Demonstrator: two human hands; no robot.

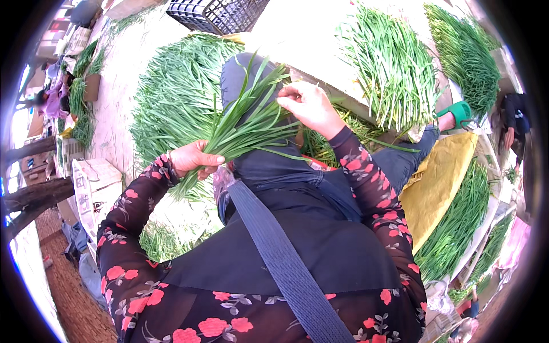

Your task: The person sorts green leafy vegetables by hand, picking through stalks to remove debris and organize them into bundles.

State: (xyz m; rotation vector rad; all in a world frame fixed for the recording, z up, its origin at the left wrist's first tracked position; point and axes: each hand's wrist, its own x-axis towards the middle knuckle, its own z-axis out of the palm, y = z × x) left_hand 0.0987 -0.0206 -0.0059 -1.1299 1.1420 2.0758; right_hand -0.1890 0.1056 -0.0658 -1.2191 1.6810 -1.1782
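My left hand (pixel 195 162) grips a bunch of long, flat green leaves that look like garlic chives (pixel 253 124). The bunch fans out over my raised knee, tips pointing up and right. Just right of those tips is my right hand (pixel 306 105), its thumb and forefinger close together. Whether a leaf is pinched between them cannot be made out. Behind the left hand spreads a large heap of the same greens (pixel 171 94). Another pile (pixel 390 73), with pale stem ends towards me, lies on a low white-topped board (pixel 296 38) at the upper right.
A black plastic crate (pixel 218 15) stands beyond the heap. Loose trimmings (pixel 356 126) lie below the board. To my right, yellow sheeting (pixel 446 171) borders a container of greens (pixel 459 223). A white carton (pixel 98 180) stands at left. Other people (pixel 55 98) sit farther off.
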